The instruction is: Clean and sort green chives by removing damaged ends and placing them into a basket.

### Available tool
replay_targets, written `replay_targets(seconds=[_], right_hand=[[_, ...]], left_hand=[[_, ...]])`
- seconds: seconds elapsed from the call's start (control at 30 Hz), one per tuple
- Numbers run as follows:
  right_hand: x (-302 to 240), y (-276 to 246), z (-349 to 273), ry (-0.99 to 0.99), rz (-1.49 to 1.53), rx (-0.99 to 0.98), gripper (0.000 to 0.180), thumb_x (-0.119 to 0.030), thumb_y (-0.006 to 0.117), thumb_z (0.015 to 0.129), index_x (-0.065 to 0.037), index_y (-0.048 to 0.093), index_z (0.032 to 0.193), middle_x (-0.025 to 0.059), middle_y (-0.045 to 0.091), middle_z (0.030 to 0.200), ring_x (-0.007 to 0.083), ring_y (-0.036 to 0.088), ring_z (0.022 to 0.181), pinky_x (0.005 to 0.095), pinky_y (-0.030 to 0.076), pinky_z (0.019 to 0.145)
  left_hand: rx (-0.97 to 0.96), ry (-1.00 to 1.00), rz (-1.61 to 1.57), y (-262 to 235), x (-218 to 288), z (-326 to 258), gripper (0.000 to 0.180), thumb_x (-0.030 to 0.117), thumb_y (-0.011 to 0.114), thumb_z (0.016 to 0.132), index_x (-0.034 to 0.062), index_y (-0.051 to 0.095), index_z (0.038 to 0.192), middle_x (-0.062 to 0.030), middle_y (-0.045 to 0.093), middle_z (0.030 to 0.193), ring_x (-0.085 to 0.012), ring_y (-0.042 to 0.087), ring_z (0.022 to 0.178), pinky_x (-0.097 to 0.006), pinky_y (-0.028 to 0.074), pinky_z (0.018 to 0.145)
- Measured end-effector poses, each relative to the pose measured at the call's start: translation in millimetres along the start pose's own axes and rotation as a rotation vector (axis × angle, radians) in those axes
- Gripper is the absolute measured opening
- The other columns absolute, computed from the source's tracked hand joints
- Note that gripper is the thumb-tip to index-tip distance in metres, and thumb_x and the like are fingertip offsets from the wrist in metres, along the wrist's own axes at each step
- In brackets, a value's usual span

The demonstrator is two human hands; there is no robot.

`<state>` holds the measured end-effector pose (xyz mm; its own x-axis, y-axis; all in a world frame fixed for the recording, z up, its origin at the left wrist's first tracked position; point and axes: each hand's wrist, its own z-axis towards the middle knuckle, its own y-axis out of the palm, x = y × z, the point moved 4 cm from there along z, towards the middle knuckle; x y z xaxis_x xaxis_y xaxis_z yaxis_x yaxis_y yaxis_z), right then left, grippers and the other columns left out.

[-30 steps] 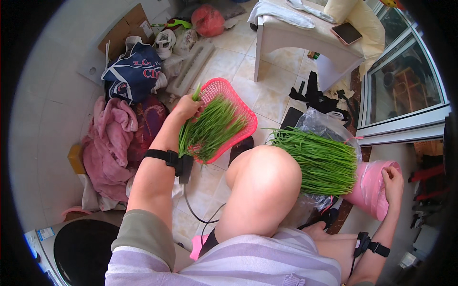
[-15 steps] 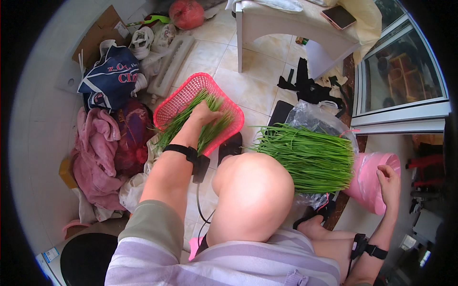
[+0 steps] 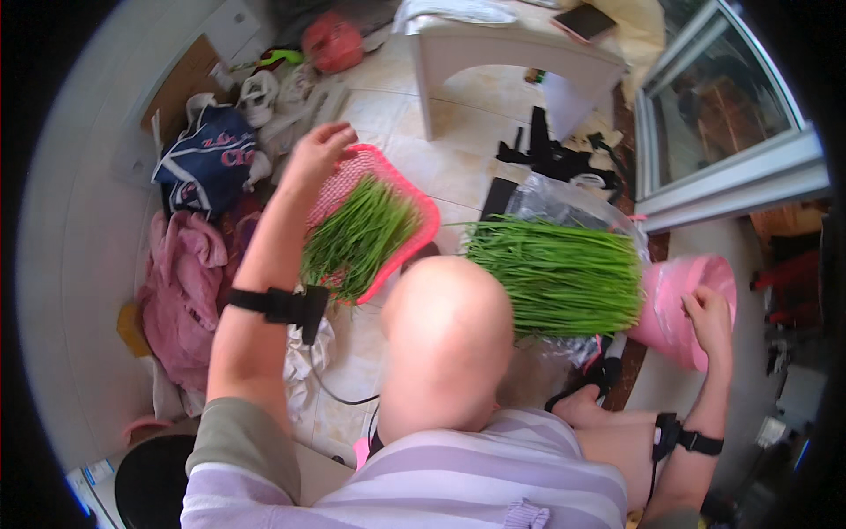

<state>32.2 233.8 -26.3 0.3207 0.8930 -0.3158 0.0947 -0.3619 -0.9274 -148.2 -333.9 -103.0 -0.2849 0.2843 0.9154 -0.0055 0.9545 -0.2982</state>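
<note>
Lifted over the far left rim of a pink-red plastic basket point(image 3: 425, 204), my left hand point(image 3: 319, 152) is open, with nothing visible in it. Loose garlic chives point(image 3: 366, 236) lie slanted in the basket, some hanging past its near edge. A thick pile of garlic chives point(image 3: 555, 275) lies to the right of my raised knee, stalks running sideways, partly over clear plastic. At the opening of a pink bucket point(image 3: 670, 304), my right hand point(image 3: 710, 319) has its fingers curled together. Whatever they hold, if anything, is too small to make out.
A white table point(image 3: 493, 40) stands at the back with a dark phone point(image 3: 585, 23) on it. Black cloth point(image 3: 564, 154) lies on the tiles. Along the left wall are a navy bag point(image 3: 207, 154) and a pink blanket point(image 3: 181, 286). A glass door point(image 3: 723, 115) is at right.
My left hand has let go of the chives in the basket and risen away to the far left. My right hand stays by the bucket. The view has shifted slightly.
</note>
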Motion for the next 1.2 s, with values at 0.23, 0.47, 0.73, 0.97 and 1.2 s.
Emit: replay_targets(seconds=[0.23, 0.47, 0.73, 0.97, 1.2], right_hand=[[1, 23, 5, -0.19, 0.098, -0.007, 0.023, -0.016, 0.061, 0.08, -0.004, 0.065, 0.099, 0.0165, 0.067, 0.089, 0.0295, 0.065, 0.085, 0.0364, 0.05, 0.075], [-17, 28, -6, -0.086, -0.023, -0.135, 0.027, -0.016, 0.058, 0.08, -0.009, 0.066, 0.105, 0.0161, 0.067, 0.097, 0.0304, 0.063, 0.094, 0.0382, 0.048, 0.085], [-22, 62, 8, -0.241, 0.0, -0.306, 0.027, -0.013, 0.06, 0.078, -0.003, 0.065, 0.103, 0.0173, 0.067, 0.096, 0.0304, 0.064, 0.092, 0.0369, 0.049, 0.082], [-17, 68, 25, -0.168, -0.067, -0.291, 0.025, -0.01, 0.059, 0.079, -0.004, 0.066, 0.102, 0.0174, 0.067, 0.095, 0.0303, 0.064, 0.092, 0.0368, 0.049, 0.083], [-15, 89, 26, -0.142, -0.091, -0.336, 0.023, -0.011, 0.056, 0.079, -0.011, 0.07, 0.098, 0.0151, 0.067, 0.097, 0.0307, 0.063, 0.095, 0.0401, 0.048, 0.083]], left_hand=[[-0.423, 0.436, -0.213, 48, 200, -132, 0.043, 0.029, 0.053, 0.093, 0.0018, 0.049, 0.127, -0.012, 0.061, 0.116, -0.0143, 0.062, 0.098, -0.029, 0.054, 0.079], [-0.861, 0.577, -0.538, 122, 262, -218, 0.054, 0.029, 0.048, 0.095, -0.0012, 0.03, 0.136, -0.0096, 0.055, 0.113, -0.0123, 0.058, 0.08, -0.038, 0.059, 0.069], [-0.916, 0.026, -0.693, 223, 190, -144, 0.023, 0.026, 0.057, 0.092, 0.0034, 0.061, 0.095, -0.0005, 0.064, 0.077, -0.0089, 0.063, 0.066, -0.027, 0.057, 0.065], [-0.558, 0.213, -0.549, 231, 179, -104, 0.03, 0.005, 0.051, 0.092, 0.0006, 0.051, 0.122, -0.0113, 0.059, 0.117, -0.0176, 0.061, 0.104, -0.029, 0.052, 0.089], [-0.627, 0.221, -0.411, 248, 173, -128, 0.037, 0.0, 0.057, 0.087, 0.0013, 0.052, 0.124, -0.0114, 0.059, 0.118, -0.0187, 0.061, 0.105, -0.029, 0.051, 0.089]])
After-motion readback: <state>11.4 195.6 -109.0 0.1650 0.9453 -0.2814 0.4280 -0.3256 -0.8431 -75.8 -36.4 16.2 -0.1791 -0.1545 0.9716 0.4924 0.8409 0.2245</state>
